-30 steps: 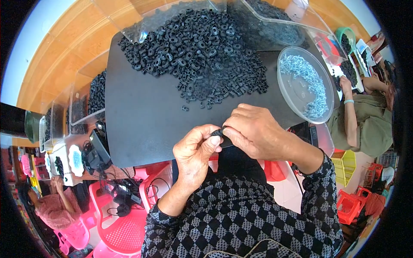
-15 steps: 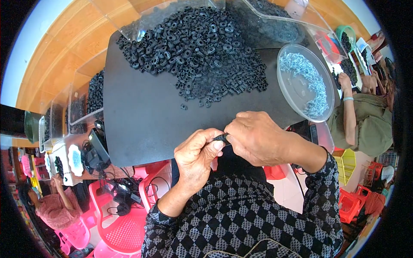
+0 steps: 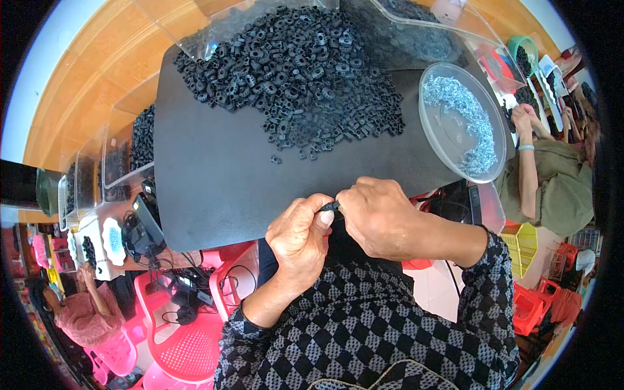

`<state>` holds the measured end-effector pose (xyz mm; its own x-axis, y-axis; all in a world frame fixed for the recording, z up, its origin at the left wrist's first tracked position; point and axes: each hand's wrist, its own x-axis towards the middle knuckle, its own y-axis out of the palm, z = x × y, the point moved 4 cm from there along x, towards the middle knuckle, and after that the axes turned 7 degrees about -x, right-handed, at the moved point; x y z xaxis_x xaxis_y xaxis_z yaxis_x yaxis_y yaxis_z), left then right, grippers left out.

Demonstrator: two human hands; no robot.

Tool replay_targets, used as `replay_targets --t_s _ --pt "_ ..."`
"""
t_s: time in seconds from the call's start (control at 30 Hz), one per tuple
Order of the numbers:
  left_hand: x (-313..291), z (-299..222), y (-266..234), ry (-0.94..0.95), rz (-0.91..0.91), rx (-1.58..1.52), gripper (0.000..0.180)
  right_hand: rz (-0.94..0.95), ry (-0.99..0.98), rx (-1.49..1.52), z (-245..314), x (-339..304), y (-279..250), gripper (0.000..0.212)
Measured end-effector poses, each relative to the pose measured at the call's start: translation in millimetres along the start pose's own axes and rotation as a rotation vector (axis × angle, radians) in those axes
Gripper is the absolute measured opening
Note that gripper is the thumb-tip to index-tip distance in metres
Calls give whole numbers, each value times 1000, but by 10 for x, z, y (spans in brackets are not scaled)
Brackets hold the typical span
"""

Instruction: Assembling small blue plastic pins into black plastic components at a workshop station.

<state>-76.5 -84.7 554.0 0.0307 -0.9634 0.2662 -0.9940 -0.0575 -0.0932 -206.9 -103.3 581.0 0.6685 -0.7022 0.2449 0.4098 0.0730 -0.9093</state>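
Note:
Over the near edge of the dark table (image 3: 214,188), my left hand (image 3: 298,239) pinches a small black plastic part (image 3: 329,207) between thumb and forefinger. My right hand (image 3: 383,218) is closed against the part's right end, its fingertips curled inward. Whether it also grips a separate tiny piece is hidden by the fingers. Beyond my hands lies a large heap of small black plastic parts (image 3: 292,71). To the right of the heap, a round clear plastic lid (image 3: 448,140) carries many small silvery metal pieces (image 3: 478,123), too small to name surely.
Clear plastic bins (image 3: 117,140) of black parts stand at the left. A pink chair (image 3: 185,344) and cables sit below the table's left side. People work at both sides: one in a green top (image 3: 559,182), another in a pink top (image 3: 91,318). A yellow crate (image 3: 522,250) stands at right.
My right hand has shifted slightly down and turned a little against the black part. My left hand keeps its pinch, almost in place. At right, the other person's hands have come together.

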Motion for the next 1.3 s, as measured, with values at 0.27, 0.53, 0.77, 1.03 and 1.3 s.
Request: replay_targets --t_s 0.27,0.53,0.77,1.03,1.3 --pt "11 44 29 78 -11 61 12 -44 25 7 -33 -6 81 22" --pt "-5 161 -3 -368 4 -374 12 -23 68 130 -69 39 -16 22" --pt "125 107 23 -507 -31 -622 12 -230 14 -96 -31 55 -87 43" --pt "135 98 135 -604 -82 -795 17 -276 -33 -196 -70 86 -123 43" --pt "140 101 123 -552 108 -553 21 -285 -116 -304 -144 37 -136 24"
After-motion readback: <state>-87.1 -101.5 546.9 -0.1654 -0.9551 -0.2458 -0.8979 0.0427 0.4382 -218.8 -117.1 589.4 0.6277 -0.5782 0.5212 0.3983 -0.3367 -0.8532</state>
